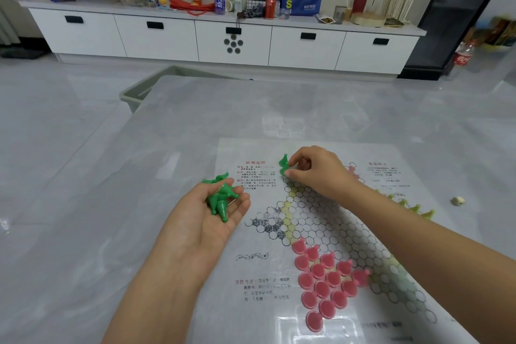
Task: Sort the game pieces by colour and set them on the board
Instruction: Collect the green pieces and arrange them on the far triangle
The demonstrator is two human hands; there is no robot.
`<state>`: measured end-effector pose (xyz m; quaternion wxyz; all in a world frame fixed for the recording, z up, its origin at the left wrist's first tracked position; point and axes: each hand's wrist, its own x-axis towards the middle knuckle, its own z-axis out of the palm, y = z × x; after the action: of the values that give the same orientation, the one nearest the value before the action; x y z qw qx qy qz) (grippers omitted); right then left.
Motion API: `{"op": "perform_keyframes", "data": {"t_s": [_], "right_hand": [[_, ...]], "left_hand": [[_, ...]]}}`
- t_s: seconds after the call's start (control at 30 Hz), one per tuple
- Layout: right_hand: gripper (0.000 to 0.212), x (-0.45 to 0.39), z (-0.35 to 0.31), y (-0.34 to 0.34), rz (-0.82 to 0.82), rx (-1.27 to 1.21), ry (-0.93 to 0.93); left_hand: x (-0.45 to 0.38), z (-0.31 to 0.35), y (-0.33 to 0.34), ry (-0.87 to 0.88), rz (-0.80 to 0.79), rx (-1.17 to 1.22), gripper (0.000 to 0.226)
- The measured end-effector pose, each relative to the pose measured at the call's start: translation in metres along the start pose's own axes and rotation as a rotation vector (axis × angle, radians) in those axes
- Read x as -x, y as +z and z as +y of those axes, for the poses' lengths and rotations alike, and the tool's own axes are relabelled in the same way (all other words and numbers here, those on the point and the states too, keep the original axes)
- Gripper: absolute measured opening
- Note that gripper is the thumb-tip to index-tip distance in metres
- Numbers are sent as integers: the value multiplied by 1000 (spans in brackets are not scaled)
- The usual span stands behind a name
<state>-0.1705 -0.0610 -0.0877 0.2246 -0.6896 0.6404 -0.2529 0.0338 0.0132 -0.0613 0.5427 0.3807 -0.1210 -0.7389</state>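
While left hand [212, 212] cups ~6 green pieces [219, 198], right hand [312, 170] pinches 1.

The right hand [315, 169] covers part of the board [349, 234], so the holes under it are hidden. Its arm hides some yellow pieces [413, 208] too. The board's near corner runs off the bottom of the picture. The words on the board are too blurry to read. Some green pieces [219, 198] lie under others in the left hand [212, 218].
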Motion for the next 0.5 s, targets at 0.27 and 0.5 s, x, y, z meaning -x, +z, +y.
{"op": "perform_keyframes", "data": {"t_s": [0.27, 0.5], "right_hand": [[10, -1, 1, 0, 100, -68, 48], [8, 1, 2, 4, 67, 6, 2]], "left_hand": [[-1, 1, -1, -5, 0, 10, 22], [0, 0, 0, -4, -1, 21, 23]]}}
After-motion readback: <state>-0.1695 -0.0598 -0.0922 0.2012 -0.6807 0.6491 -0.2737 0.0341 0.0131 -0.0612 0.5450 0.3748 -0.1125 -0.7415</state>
